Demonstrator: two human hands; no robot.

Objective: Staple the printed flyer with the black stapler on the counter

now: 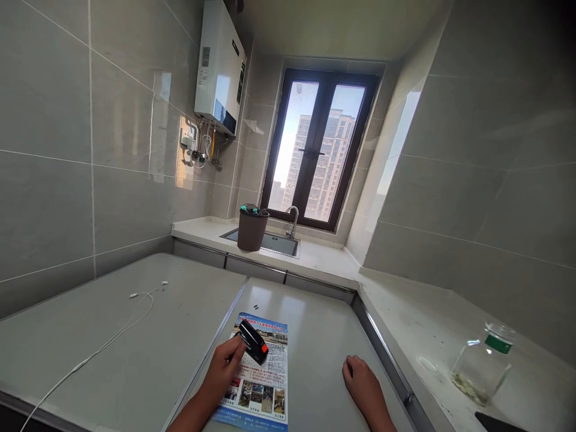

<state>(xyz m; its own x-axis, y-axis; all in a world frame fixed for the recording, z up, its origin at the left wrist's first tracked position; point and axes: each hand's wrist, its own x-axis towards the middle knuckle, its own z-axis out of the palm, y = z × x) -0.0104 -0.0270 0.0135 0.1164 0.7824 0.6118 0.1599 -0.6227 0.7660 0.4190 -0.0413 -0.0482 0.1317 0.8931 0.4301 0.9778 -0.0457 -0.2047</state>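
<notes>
A black stapler (254,341) with a red patch at one end is over the upper part of a printed flyer (265,375). My left hand (225,363) is closed, its thumb and fingers pinching the stapler's left side. Beneath it, the flyer lies flat on the grey table, showing text and several small photos; the hand and stapler hide part of its left side. To the right of the flyer, my right hand (361,381) rests on the tabletop with its fingers curled in, and nothing shows in it.
Small dark bits (256,307) lie beyond the flyer. A white cable (114,339) crosses the left tabletop. On the right counter stands a glass jar (481,366) with pale bits inside. A brown bin (252,231) stands by the sink (281,245) at the back.
</notes>
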